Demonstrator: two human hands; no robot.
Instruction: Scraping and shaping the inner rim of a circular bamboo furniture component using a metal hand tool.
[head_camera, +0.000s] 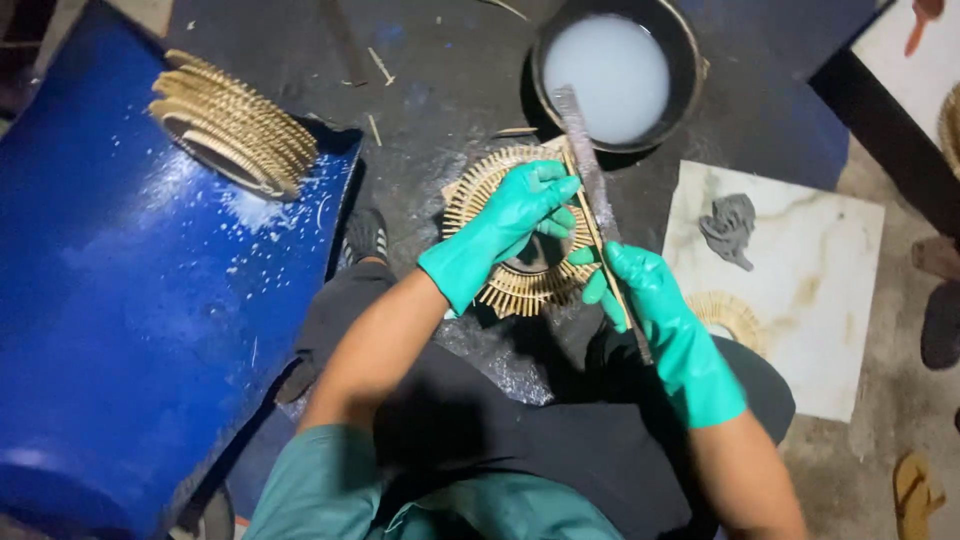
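Note:
Both my hands wear teal rubber gloves. My left hand (512, 222) presses down on a round sunburst frame of thin bamboo sticks (478, 195) that lies on the dark ground between my knees. My right hand (642, 300) grips a long flat metal file (585, 160) together with a thin wooden stick (578, 195), both angled across the frame's right side. The file's far end reaches over the rim of a dark bowl of milky white liquid (615, 75).
A stack of similar bamboo rings (235, 125) rests on a blue drum (130, 320) at left. A white marble tile (800, 290) at right carries a grey putty lump (730, 228) and another small ring (728, 315). Sandals (915, 490) lie at the right.

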